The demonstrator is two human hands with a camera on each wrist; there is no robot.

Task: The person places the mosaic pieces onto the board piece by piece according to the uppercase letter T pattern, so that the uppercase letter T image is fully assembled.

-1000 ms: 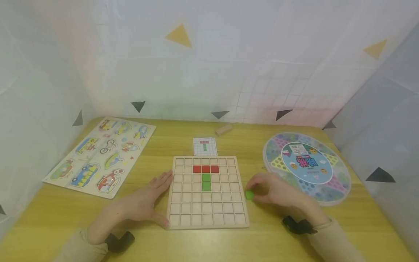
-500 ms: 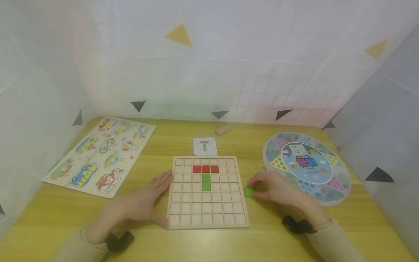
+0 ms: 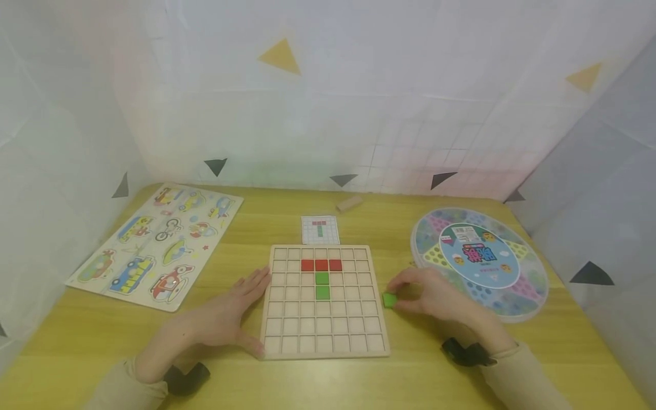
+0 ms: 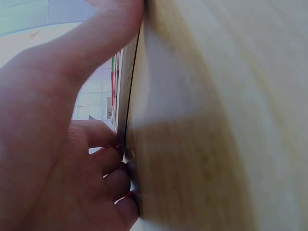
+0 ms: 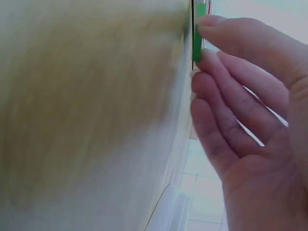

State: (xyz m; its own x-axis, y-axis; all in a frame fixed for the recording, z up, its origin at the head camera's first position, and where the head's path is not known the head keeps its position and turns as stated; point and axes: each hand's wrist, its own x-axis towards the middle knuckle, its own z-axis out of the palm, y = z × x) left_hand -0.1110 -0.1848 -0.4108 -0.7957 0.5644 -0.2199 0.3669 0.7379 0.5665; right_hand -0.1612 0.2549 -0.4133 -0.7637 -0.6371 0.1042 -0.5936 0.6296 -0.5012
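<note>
A wooden grid board point(image 3: 297, 326) lies in the middle of the table. Three red tiles point(image 3: 321, 265) sit side by side in its second row, and two green tiles point(image 3: 322, 285) run down below the middle one. My left hand point(image 3: 222, 319) rests along the board's left edge, fingers extended and thumb at the near corner. Just off the right edge, my right hand point(image 3: 430, 296) pinches a loose green square tile point(image 3: 389, 300) between thumb and fingers, low at the table. In the right wrist view the thumb lies against that green tile point(image 5: 198, 41).
Behind the board lies a small pattern card point(image 3: 320, 230) printed with a red and green T. A small wooden piece point(image 3: 350, 203) lies farther back. A vehicle puzzle board point(image 3: 159, 245) occupies the left, a round game box point(image 3: 479, 262) the right. White sheeting point(image 3: 328, 102) encloses the table.
The loose green tile has turned and shifted slightly away from me beside the board, with my right fingers on it. My left hand has stayed at the board's edge.
</note>
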